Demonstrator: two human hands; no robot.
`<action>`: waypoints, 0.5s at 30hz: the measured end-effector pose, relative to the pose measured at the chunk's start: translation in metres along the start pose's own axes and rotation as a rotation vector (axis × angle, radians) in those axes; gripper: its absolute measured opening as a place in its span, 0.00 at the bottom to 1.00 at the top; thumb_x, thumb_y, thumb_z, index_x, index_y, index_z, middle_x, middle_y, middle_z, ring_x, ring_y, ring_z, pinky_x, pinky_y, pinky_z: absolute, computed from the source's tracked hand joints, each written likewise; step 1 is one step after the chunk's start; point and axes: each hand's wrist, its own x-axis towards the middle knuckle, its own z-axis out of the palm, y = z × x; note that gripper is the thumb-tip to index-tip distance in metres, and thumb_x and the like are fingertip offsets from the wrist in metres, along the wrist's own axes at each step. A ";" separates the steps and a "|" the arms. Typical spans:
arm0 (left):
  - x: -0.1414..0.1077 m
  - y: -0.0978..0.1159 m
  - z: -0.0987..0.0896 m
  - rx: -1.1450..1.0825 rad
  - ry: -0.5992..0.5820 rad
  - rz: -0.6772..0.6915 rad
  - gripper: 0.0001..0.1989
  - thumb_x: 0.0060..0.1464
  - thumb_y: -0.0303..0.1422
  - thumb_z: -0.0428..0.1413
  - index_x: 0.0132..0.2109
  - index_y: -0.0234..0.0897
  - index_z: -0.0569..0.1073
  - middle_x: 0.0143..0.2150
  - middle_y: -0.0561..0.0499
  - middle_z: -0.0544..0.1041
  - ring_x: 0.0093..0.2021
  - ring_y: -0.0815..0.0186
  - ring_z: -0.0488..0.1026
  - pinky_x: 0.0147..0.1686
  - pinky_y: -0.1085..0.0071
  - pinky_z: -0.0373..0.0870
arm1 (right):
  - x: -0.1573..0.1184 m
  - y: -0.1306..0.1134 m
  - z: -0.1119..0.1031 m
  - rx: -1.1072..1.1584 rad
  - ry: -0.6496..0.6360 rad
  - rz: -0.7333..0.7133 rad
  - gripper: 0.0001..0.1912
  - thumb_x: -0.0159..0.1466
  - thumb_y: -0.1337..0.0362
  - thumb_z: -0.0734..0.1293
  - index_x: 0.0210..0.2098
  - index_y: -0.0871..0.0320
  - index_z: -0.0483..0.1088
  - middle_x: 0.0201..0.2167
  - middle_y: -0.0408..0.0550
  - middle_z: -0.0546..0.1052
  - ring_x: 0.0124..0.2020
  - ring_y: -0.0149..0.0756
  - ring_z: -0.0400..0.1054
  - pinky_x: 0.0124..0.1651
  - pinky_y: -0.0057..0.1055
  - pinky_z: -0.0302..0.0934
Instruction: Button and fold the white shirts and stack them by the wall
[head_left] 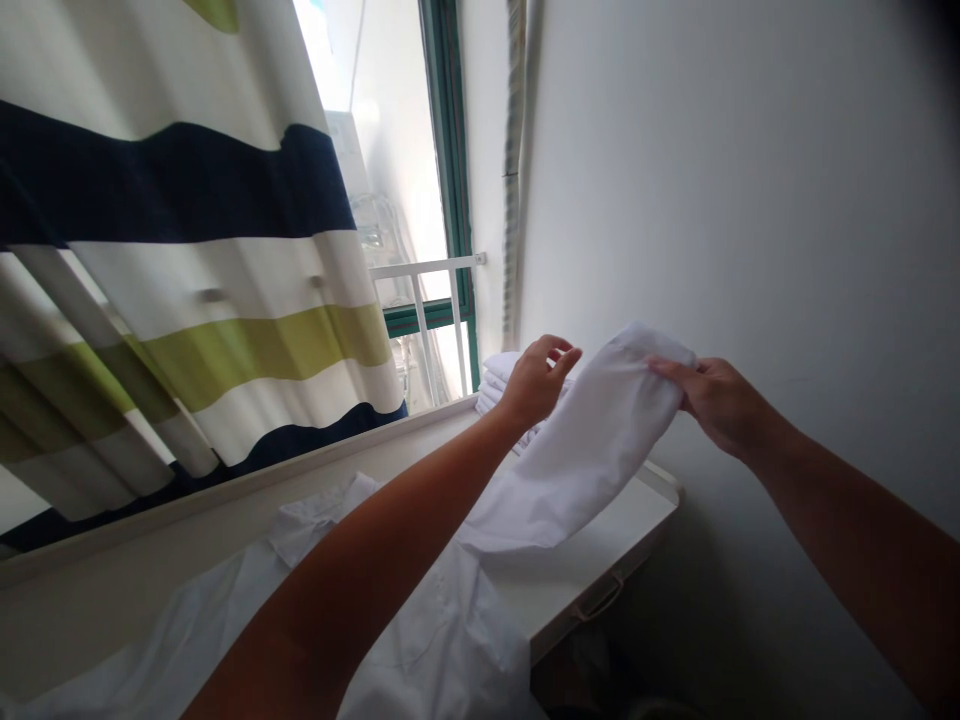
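Note:
A white collared shirt (420, 620) lies spread over the white tabletop, its collar toward the window side. One sleeve (592, 450) is lifted off the surface, slanting up to the right. My right hand (712, 395) pinches the sleeve near its raised end, thumb on top. Just left of that sleeve, my left hand (540, 378) hovers with its fingers bent and a gap between thumb and fingers; nothing shows in it. My left forearm crosses above the shirt and hides part of its front.
Folded white cloths (495, 380) are stacked in the far corner by the wall (712, 180). The white table (600, 540) has a handle (600, 598) at its front edge. A striped curtain (195, 270) hangs at left, beside a window with a white rail (427, 267).

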 end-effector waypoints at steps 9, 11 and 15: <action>-0.208 -0.087 -0.081 0.679 -0.469 -0.244 0.23 0.68 0.46 0.46 0.64 0.42 0.68 0.67 0.43 0.69 0.67 0.52 0.65 0.63 0.49 0.63 | 0.021 0.007 -0.034 0.109 0.289 0.157 0.02 0.58 0.69 0.73 0.29 0.59 0.76 0.43 0.61 0.79 0.34 0.38 0.70 0.32 0.39 0.63; -0.248 -0.106 -0.091 0.767 -0.491 -0.372 0.31 0.67 0.50 0.45 0.71 0.42 0.59 0.75 0.42 0.56 0.74 0.49 0.51 0.69 0.44 0.54 | 0.023 0.006 -0.035 0.137 0.298 0.149 0.03 0.61 0.69 0.71 0.30 0.57 0.78 0.48 0.63 0.79 0.35 0.38 0.71 0.31 0.40 0.61; -0.281 -0.122 -0.095 0.813 -0.544 -0.520 0.38 0.66 0.56 0.39 0.76 0.45 0.46 0.78 0.46 0.43 0.77 0.48 0.37 0.69 0.32 0.40 | 0.025 -0.004 -0.023 0.210 0.101 0.187 0.16 0.67 0.67 0.62 0.34 0.59 0.82 0.53 0.68 0.77 0.36 0.38 0.73 0.28 0.42 0.55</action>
